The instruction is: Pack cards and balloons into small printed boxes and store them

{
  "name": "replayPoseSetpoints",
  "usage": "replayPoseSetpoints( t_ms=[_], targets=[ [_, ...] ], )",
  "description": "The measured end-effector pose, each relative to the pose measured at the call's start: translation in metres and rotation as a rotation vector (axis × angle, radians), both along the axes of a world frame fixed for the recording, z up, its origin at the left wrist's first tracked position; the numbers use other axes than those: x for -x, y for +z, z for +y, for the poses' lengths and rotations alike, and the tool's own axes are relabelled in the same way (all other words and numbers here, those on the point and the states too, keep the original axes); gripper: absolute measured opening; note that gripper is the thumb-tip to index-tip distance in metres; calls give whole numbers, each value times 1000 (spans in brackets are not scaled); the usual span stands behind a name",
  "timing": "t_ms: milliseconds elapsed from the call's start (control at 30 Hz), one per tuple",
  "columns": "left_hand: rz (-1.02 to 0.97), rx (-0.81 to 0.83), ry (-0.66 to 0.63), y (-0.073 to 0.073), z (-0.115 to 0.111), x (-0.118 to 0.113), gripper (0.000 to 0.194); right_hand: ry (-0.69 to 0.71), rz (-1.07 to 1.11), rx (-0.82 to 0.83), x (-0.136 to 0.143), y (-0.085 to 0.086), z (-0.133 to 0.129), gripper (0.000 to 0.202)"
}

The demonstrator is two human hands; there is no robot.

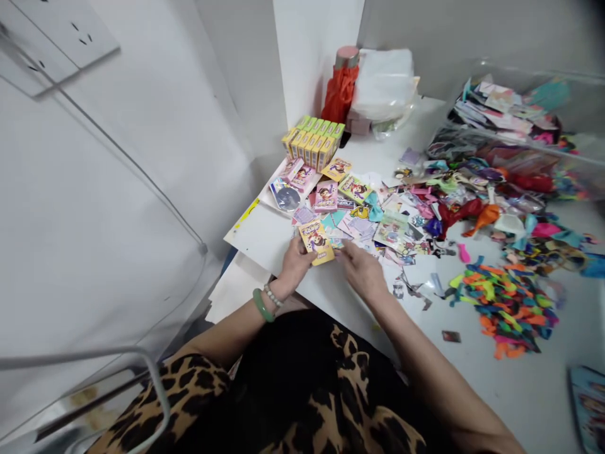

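My left hand (295, 263) is closed around the lower left side of a small yellow printed box (316, 242), held just above the table's near edge. A cartoon figure shows on its front. Beside the box's right edge, my right hand (363, 268) has its fingers pinched together; what lies between them is too small to make out. Beyond the hands lie a pink printed box (326, 196), a green-and-yellow box (354, 188) and another yellow box (337, 169) on a spread of loose paper cards (362, 226).
A block of upright yellow-and-green boxes (314, 141) stands by the wall. Behind it are a red-wrapped bottle (341, 85) and white plastic packs (384, 82). Colourful balloons (508, 306) lie in piles to the right, near a clear bin (586, 154) of cards.
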State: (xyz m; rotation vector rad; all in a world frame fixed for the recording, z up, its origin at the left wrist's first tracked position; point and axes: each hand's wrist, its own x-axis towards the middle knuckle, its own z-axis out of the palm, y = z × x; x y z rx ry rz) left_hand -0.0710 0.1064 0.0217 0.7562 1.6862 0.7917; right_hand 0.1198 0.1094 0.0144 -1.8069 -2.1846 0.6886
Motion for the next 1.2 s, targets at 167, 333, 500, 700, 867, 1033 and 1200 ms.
replayPoseSetpoints(
  t_ms=[167, 333, 500, 700, 867, 1033, 1200],
  targets=[
    [-185, 78, 66, 12, -7, -2, 51, 17, 166, 122, 34, -4, -14, 56],
    [-247, 142, -62, 23, -27, 0, 45, 275, 189, -340, -1, -7, -37, 51],
    [-308, 114, -357, 34, -42, -4, 41, 334, 308, -614, -30, 11, -58, 31],
    [-118, -235, -682, 33, -41, -5, 64, -295, 681, -197, -47, 31, -92, 17],
    [-663, 82, -713, 5, -50, -14, 52, -390, 832, 240, -43, 25, -72, 28],
    [-661, 145, -513, -11, -50, -10, 56, -390, 151, 22, -35, 3, -19, 35],
    [-609, 66, -376, -9, -49, -5, 71, -189, -217, -203, -17, -7, 2, 40]
  ],
)
